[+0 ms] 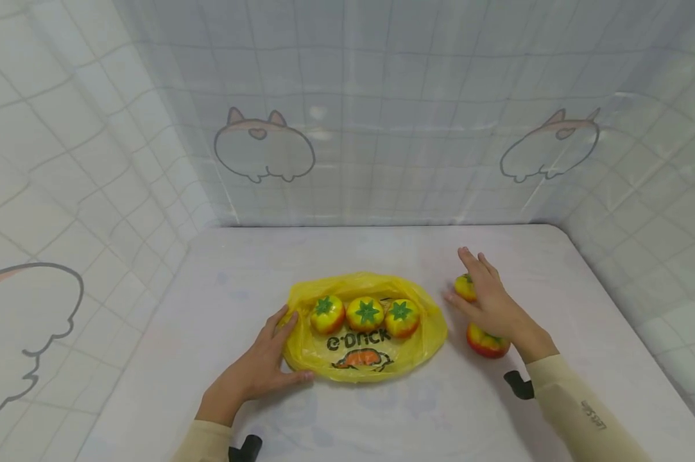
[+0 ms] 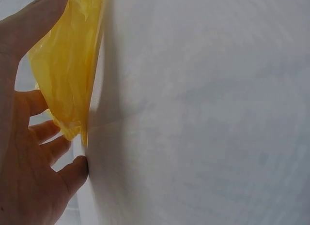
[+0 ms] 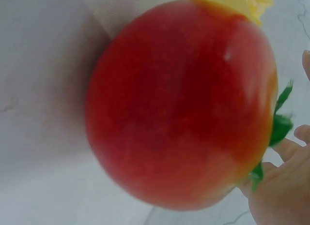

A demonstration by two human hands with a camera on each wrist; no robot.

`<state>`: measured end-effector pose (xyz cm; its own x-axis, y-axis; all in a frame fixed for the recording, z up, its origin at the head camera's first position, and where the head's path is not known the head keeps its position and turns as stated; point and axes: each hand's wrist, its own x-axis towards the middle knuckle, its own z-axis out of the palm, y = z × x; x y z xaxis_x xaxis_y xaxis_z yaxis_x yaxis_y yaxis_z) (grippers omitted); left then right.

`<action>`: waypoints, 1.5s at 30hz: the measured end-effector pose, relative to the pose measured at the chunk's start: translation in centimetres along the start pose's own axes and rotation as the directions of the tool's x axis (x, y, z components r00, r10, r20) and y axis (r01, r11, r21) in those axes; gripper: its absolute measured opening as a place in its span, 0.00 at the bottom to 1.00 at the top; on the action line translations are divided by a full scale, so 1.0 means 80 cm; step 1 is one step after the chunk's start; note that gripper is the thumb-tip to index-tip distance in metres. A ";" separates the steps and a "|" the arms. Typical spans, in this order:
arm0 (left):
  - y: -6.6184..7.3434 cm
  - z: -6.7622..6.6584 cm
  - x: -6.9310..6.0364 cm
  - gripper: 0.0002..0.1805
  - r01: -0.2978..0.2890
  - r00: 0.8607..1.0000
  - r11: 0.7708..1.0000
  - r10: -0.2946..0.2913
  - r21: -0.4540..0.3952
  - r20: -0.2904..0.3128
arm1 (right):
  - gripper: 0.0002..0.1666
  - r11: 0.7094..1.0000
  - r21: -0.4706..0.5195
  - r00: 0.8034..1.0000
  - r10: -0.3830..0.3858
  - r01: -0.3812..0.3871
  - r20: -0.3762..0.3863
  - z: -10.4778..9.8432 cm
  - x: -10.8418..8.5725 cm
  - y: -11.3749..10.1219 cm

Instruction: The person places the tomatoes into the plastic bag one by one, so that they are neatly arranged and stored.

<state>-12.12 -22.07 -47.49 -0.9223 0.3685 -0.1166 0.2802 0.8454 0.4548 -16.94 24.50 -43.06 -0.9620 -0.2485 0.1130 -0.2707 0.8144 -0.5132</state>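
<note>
Yellow bag [image 1: 407, 358], seen from the head, lies on the tabletop [image 1: 382, 417] to the right of the left hand [image 1: 260, 367], whose spread fingers reach along its edge without gripping it. Between the 2 hands, 3 yellow-and-red fruits with green star-shaped tops sit in a row on the bag: left fruit [image 1: 327, 314], middle fruit [image 1: 365, 314] and right fruit [image 1: 402, 318]. Right hand [image 1: 490, 305], fingers extended and grasping nothing, is over the far fruit [image 1: 465, 288], partly hidden behind it; the near fruit [image 1: 486, 345] shows below that hand, beside the wrist. From the left wrist, the bag's edge stands between the left hand's thumb [image 2: 36, 19] and parted fingers, loosely bent and not clasped. From the right wrist, 1 red fruit [image 3: 181, 104] looms beside the released right hand, its green leaves facing the palm.
</note>
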 end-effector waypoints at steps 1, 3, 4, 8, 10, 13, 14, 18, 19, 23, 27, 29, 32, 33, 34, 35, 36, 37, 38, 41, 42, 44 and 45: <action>0.000 0.000 0.000 0.69 0.002 1.000 1.000 -0.002 0.001 0.000 | 0.58 1.000 -0.001 1.000 0.005 -0.005 -0.001 0.000 0.000 0.002; -0.002 0.000 -0.001 0.69 0.007 1.000 1.000 -0.007 0.005 0.000 | 0.58 1.000 0.000 1.000 0.010 -0.010 -0.003 0.000 -0.001 0.004; -0.002 0.000 -0.001 0.69 0.009 1.000 1.000 -0.009 0.005 0.000 | 0.58 1.000 0.001 1.000 0.012 -0.012 -0.004 0.000 -0.002 0.004; -0.002 0.000 0.000 0.69 0.011 1.000 1.000 -0.011 0.003 0.003 | 0.58 1.000 -0.004 1.000 0.013 -0.013 -0.019 -0.003 -0.005 0.007; -0.002 0.001 0.001 0.69 0.010 1.000 1.000 -0.010 0.004 0.004 | 0.58 1.000 -0.006 1.000 0.019 -0.020 -0.024 -0.005 -0.007 0.008; -0.002 0.002 0.002 0.69 0.005 1.000 1.000 -0.005 0.008 0.000 | 0.59 0.999 -0.003 0.999 0.047 -0.047 -0.022 -0.008 -0.009 0.010; -0.002 0.003 0.002 0.69 0.003 1.000 1.000 -0.003 0.009 -0.001 | 0.60 0.998 -0.003 0.998 0.058 -0.058 -0.020 -0.008 -0.009 0.011; -0.003 0.004 0.001 0.69 0.003 1.000 1.000 -0.003 0.010 -0.005 | 0.61 0.996 0.008 0.996 0.091 -0.091 -0.004 -0.010 -0.009 0.015; -0.003 0.004 0.001 0.69 0.004 1.000 1.000 -0.004 0.010 -0.006 | 0.61 0.995 0.011 0.995 0.096 -0.096 -0.002 -0.010 -0.009 0.016; -0.002 0.003 0.000 0.69 0.008 1.000 1.000 -0.008 0.006 -0.005 | 0.61 0.992 0.028 0.993 0.120 -0.120 0.014 -0.010 -0.008 0.024; -0.001 0.002 0.000 0.69 0.006 1.000 1.000 -0.006 0.001 -0.004 | 0.61 0.991 0.048 0.992 0.124 -0.125 0.019 -0.009 -0.007 0.034; -0.001 0.002 0.000 0.69 0.008 1.000 1.000 -0.008 -0.002 -0.003 | 0.61 0.991 0.053 0.992 0.124 -0.125 0.019 -0.008 -0.006 0.038; -0.001 0.001 0.000 0.68 0.007 1.000 1.000 -0.007 -0.007 -0.004 | 0.61 0.990 0.056 0.992 0.126 -0.127 0.020 -0.008 -0.004 0.044; 0.000 0.001 0.000 0.68 0.010 1.000 1.000 -0.010 -0.008 -0.002 | 0.61 0.989 0.057 0.991 0.132 -0.133 0.024 -0.008 -0.004 0.045; 0.000 0.000 0.001 0.68 0.011 1.000 1.000 -0.011 -0.009 -0.002 | 0.61 0.988 0.059 0.990 0.139 -0.140 0.029 -0.009 -0.003 0.047; 0.000 0.000 0.001 0.68 0.012 1.000 1.000 -0.012 -0.010 0.000 | 0.62 0.987 0.060 0.988 0.148 -0.150 0.036 -0.009 -0.003 0.047; 0.000 0.000 0.001 0.68 0.012 1.000 1.000 -0.012 -0.010 0.000 | 0.62 0.985 0.062 0.986 0.159 -0.161 0.045 -0.009 -0.002 0.048; 0.000 0.000 0.001 0.68 0.012 1.000 1.000 -0.012 -0.010 0.001 | 0.62 0.982 0.065 0.983 0.173 -0.176 0.056 -0.008 -0.002 0.048; 0.000 0.000 0.001 0.68 0.010 1.000 1.000 -0.010 -0.009 0.001 | 0.62 0.979 0.065 0.980 0.187 -0.191 0.066 -0.008 -0.001 0.048; 0.000 0.001 0.000 0.69 0.012 1.000 1.000 -0.012 -0.011 0.004 | 0.63 0.973 0.068 0.973 0.213 -0.220 0.091 -0.006 0.000 0.049; 0.000 0.001 0.000 0.69 0.012 1.000 1.000 -0.012 -0.011 0.004 | 0.63 0.972 0.066 0.971 0.218 -0.225 0.098 -0.005 0.001 0.050; 0.000 0.001 0.000 0.69 0.013 1.000 1.000 -0.013 -0.011 0.002 | 0.64 0.971 0.062 0.969 0.223 -0.231 0.107 -0.003 0.003 0.051; 0.000 0.001 0.000 0.69 0.014 1.000 1.000 -0.014 -0.009 0.003 | 0.64 0.971 0.059 0.968 0.224 -0.232 0.110 -0.003 0.004 0.052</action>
<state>-12.10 -22.04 -47.56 -0.9255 0.3573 -0.1255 0.2645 0.8470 0.4611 -18.35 27.93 -44.97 -0.9884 -0.1154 -0.0992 -0.0377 0.8174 -0.5748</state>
